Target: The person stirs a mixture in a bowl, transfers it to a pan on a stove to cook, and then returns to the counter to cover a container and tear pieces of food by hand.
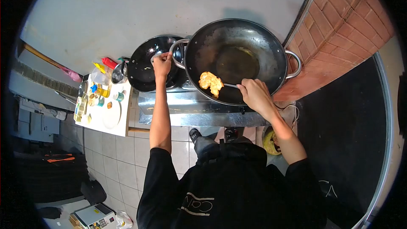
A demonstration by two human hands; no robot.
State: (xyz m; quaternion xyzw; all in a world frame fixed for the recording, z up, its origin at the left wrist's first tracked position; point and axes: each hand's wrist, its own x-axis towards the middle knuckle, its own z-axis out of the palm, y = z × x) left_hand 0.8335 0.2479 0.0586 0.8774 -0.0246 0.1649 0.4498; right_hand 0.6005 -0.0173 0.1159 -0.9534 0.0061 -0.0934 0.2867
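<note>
A piece of golden fried egg-like food (210,83) rests on the near left wall of a large dark wok (237,61), at the end of a thin metal utensil (231,85). My right hand (255,94) is closed around that utensil's handle, over the wok's near rim. The utensil's head is hidden by the food. My left hand (162,65) is closed beside the big wok's left loop handle (177,54), over a smaller black wok (142,65). A greyish edge shows at its fingers; what it grips is unclear. Oil pools in the big wok.
A white side table (123,118) at left carries bottles, small containers and a white plate (112,116). A steel bowl (118,75) adjoins the small wok. The steel stove edge (203,118) is in front of me. Brick wall (335,25) stands right; a bucket (270,142) sits on the floor.
</note>
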